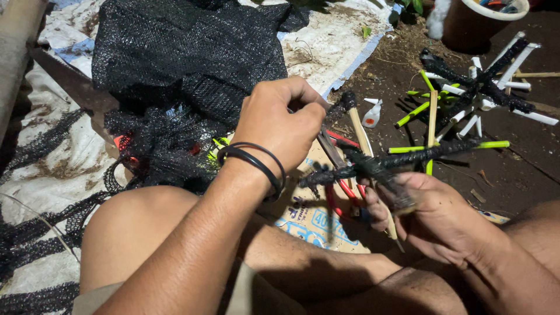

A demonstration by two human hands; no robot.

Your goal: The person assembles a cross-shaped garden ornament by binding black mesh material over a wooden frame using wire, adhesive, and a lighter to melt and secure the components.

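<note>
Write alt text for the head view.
Seated on the ground, a person's right hand grips crossed sticks wrapped in black netting while the left hand pinches the wrap. Black mesh lies piled beyond; finished bundles lie right.

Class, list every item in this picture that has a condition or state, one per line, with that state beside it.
Left hand: closed, pinching black netting at the stick cross.
Right hand: closed around the wrapped stick cross.
Wrapped stick cross: held up, partly bound in black netting.
Black netting pile: crumpled on the sheet.
Finished stick bundles: lying on the ground.
Small white bottle: lying on the ground; whether capped cannot be told.
</note>
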